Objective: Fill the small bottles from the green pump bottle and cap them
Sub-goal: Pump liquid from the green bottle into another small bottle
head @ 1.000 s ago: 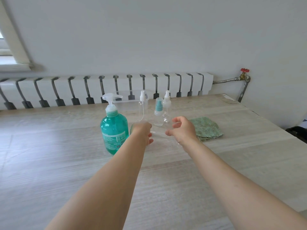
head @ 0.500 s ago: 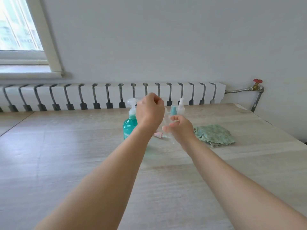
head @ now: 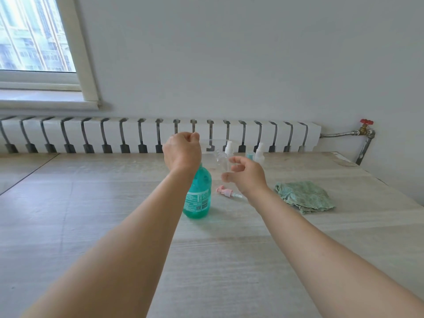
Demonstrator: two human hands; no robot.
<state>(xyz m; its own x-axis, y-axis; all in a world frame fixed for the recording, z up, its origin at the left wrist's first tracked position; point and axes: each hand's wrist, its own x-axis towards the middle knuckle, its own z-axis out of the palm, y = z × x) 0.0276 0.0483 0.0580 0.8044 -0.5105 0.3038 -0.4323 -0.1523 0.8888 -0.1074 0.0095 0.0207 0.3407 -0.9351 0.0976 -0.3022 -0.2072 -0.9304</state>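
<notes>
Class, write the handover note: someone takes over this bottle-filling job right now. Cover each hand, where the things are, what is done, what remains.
Left hand: curled over the top of the green pump bottle, hiding the pump head; a grip on it cannot be confirmed.
Right hand: holds a clear small bottle, uncapped, tilted toward the pump.
Pink spray cap: lying on the table beside the green bottle.
Other small bottles: standing behind, caps on.
Green cloth: to the right.
Done: one bottle uncapped.
Left: fill it, recap it, then do the others.
</notes>
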